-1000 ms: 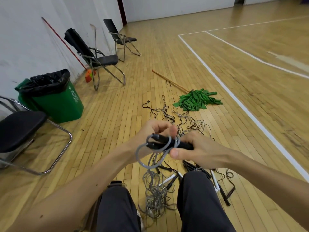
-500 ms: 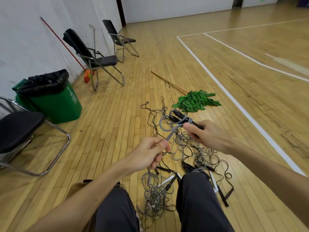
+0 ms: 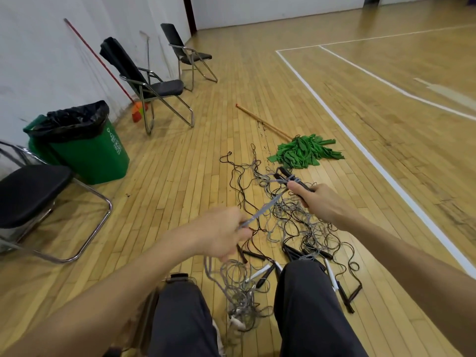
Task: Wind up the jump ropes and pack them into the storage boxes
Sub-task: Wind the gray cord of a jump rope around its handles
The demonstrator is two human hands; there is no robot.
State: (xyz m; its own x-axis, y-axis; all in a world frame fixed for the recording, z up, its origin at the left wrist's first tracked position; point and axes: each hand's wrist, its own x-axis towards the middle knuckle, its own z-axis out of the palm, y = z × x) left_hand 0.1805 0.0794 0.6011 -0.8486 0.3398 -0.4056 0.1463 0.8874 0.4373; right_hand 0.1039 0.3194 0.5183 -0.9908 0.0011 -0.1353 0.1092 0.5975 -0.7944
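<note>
R hand (image 3: 319, 202) clamped on black handles (image 3: 291, 179), L hand (image 3: 221, 235) pinching grey cord (image 3: 265, 204) taut btwn them over the floor tangle (image 3: 296, 228): hold tension even, lay turns side by side.

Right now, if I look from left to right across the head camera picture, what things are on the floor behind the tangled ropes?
Green bin → black folding chair with the dark cover on its back → green mop head.
</note>
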